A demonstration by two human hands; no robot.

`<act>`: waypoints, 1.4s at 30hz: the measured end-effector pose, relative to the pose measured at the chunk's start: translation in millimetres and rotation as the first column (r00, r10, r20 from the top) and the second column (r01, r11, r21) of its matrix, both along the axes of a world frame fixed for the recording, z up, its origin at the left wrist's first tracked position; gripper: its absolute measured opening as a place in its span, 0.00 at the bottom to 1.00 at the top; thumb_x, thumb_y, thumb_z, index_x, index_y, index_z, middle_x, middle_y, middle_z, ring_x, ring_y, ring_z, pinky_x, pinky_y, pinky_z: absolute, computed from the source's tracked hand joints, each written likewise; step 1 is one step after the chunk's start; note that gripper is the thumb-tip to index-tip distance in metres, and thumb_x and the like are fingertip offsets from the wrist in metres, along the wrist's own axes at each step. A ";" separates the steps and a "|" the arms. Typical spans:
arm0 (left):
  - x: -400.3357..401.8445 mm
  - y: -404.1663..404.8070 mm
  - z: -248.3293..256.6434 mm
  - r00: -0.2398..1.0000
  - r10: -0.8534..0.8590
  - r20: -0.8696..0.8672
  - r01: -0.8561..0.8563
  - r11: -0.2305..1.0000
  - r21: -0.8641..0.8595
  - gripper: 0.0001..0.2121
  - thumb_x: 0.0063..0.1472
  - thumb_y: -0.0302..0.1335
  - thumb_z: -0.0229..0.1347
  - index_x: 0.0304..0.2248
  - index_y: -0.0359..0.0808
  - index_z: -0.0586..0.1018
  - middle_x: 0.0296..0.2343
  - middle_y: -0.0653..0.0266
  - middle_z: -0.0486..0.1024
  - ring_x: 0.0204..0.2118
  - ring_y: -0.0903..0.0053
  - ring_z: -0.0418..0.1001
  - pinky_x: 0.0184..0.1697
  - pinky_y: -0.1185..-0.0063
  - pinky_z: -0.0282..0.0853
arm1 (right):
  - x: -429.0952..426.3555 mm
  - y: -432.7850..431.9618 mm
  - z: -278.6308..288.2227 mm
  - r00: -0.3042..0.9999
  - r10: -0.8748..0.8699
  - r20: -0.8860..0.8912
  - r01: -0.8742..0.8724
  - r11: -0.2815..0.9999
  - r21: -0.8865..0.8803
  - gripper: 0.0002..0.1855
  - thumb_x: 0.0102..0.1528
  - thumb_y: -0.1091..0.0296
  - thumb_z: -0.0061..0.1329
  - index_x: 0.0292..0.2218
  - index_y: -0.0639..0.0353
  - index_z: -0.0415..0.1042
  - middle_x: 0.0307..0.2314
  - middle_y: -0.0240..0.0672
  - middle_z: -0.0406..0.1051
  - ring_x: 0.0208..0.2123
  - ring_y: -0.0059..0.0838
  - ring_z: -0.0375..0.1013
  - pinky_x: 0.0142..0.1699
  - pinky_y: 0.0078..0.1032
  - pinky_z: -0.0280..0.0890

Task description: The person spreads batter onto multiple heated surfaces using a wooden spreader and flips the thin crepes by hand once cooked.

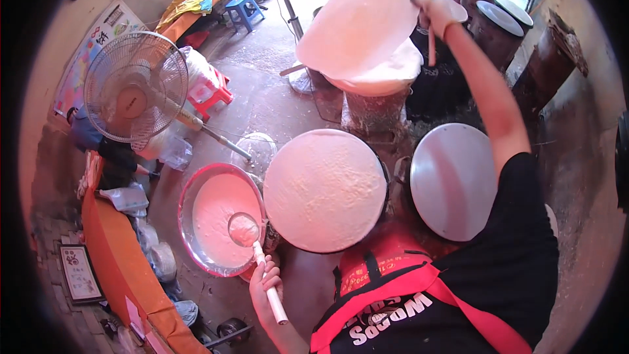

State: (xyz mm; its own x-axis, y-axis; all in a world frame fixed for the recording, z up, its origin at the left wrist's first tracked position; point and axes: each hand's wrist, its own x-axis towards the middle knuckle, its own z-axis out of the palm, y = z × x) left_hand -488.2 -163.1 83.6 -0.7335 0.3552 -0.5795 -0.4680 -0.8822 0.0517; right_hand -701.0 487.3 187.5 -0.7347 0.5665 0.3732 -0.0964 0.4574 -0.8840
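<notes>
My left hand (267,278) grips the pale handle of a ladle (244,228). Its bowl, with batter in it, hangs over a wide metal basin (185,226) of pale batter (216,201). Up at the top right, my right hand (435,12) holds a thin wooden stick (431,49). A large thin round sheet (358,19) spreads leftward from that hand; whether fingers or stick hold its edge I cannot tell. Beneath it lies a pile of similar pale sheets (403,66) on a stand (376,108). Between basin and lid, a round cooking surface (324,189) bears a pale, bumpy layer.
A round metal lid (452,182) lies right of the cooking surface. A pedestal fan (135,86) stands at left, near a red stool (216,96). Another person (108,145) bends beside an orange-covered table (113,250). Lidded dark vats (496,34) stand at upper right.
</notes>
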 end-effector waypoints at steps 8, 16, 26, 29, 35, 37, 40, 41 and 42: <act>-0.5 -4.2 7.0 0.982 0.175 0.072 -0.178 0.983 0.039 0.11 0.66 0.23 0.37 0.42 0.22 0.60 0.23 0.64 0.58 0.18 0.84 0.57 0.14 0.88 0.57 | -26.7 -11.4 -232.5 0.875 -0.443 0.196 0.470 0.680 -0.562 0.14 0.49 0.62 0.55 0.20 0.59 0.68 0.12 0.29 0.63 0.10 0.24 0.60 0.15 0.28 0.55; 5.4 11.4 30.3 0.947 0.269 0.176 -0.287 0.954 0.083 0.07 0.65 0.24 0.36 0.37 0.27 0.59 0.20 0.68 0.55 0.17 0.85 0.55 0.14 0.88 0.58 | -28.2 -17.6 -313.8 0.784 -0.589 0.197 0.554 0.521 -0.649 0.07 0.43 0.72 0.55 0.24 0.62 0.70 0.13 0.27 0.62 0.10 0.22 0.58 0.17 0.24 0.54; -15.3 -141.0 -43.6 0.980 0.195 0.035 -0.187 0.969 -0.161 0.16 0.67 0.33 0.39 0.48 0.29 0.62 0.23 0.66 0.60 0.14 0.86 0.55 0.13 0.89 0.54 | 22.9 -73.7 -290.2 0.922 -0.386 -0.016 0.156 0.410 -0.898 0.14 0.57 0.54 0.45 0.31 0.56 0.69 0.13 0.23 0.55 0.11 0.21 0.54 0.16 0.22 0.52; -66.9 -181.9 -97.2 0.992 -0.037 0.117 0.110 -0.160 -0.981 0.15 0.62 0.28 0.46 0.48 0.35 0.70 0.26 0.58 0.72 0.20 0.77 0.70 0.22 0.81 0.66 | 89.6 -182.8 -250.3 0.987 0.004 0.159 0.122 0.616 -0.778 0.14 0.61 0.53 0.38 0.38 0.53 0.67 0.14 0.16 0.49 0.12 0.09 0.47 0.16 0.13 0.45; -191.2 -341.2 -201.2 0.474 -0.680 0.559 -0.548 -0.725 -0.418 0.20 0.55 0.20 0.44 0.50 0.39 0.70 0.30 0.53 0.70 0.33 0.61 0.71 0.40 0.70 0.68 | 134.7 -480.2 -207.8 0.764 0.425 0.486 0.026 0.731 -0.681 0.23 0.58 0.61 0.43 0.52 0.59 0.63 0.13 0.23 0.56 0.12 0.17 0.57 0.16 0.17 0.52; -225.7 -368.0 -188.9 0.261 -0.686 0.679 -0.735 -0.598 -0.321 0.23 0.54 0.22 0.47 0.51 0.40 0.68 0.27 0.58 0.69 0.32 0.68 0.71 0.36 0.72 0.69 | 113.3 -559.0 -203.2 0.594 0.521 0.613 -0.642 0.766 -0.029 0.23 0.62 0.64 0.37 0.57 0.58 0.57 0.21 0.25 0.67 0.21 0.18 0.67 0.25 0.21 0.64; -233.4 -385.2 -229.7 0.611 -0.595 0.522 -0.539 -0.796 -0.276 0.23 0.54 0.24 0.48 0.52 0.38 0.66 0.28 0.60 0.69 0.31 0.73 0.71 0.29 0.76 0.69 | 46.8 -662.5 -227.2 0.556 0.654 0.513 -0.801 0.586 0.121 0.26 0.59 0.74 0.34 0.58 0.48 0.54 0.38 0.42 0.69 0.36 0.38 0.72 0.39 0.34 0.66; -218.5 -381.4 -272.8 0.789 -0.548 0.277 -0.412 -0.807 -0.422 0.20 0.57 0.24 0.46 0.51 0.37 0.66 0.24 0.62 0.68 0.27 0.72 0.71 0.27 0.75 0.69 | 29.9 -691.0 -234.0 0.474 0.633 0.612 -0.839 0.535 0.097 0.28 0.58 0.74 0.33 0.59 0.45 0.52 0.42 0.47 0.67 0.39 0.43 0.71 0.42 0.37 0.65; -226.9 -347.3 -271.0 0.843 -0.481 0.240 -0.161 -0.652 -0.741 0.18 0.58 0.24 0.44 0.49 0.35 0.67 0.21 0.64 0.65 0.23 0.73 0.69 0.23 0.76 0.68 | 14.4 -709.2 -258.4 0.443 0.556 0.703 -0.839 0.532 0.109 0.32 0.56 0.75 0.36 0.60 0.46 0.48 0.39 0.47 0.68 0.37 0.45 0.71 0.41 0.39 0.65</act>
State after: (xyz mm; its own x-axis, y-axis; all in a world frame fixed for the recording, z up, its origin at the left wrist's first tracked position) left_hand -715.2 -510.4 -187.4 -0.9729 -0.2182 -0.0761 -0.2260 0.8304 0.5092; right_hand -686.5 -221.9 -71.0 -0.9185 -0.3450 -0.1930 -0.1490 0.7543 -0.6394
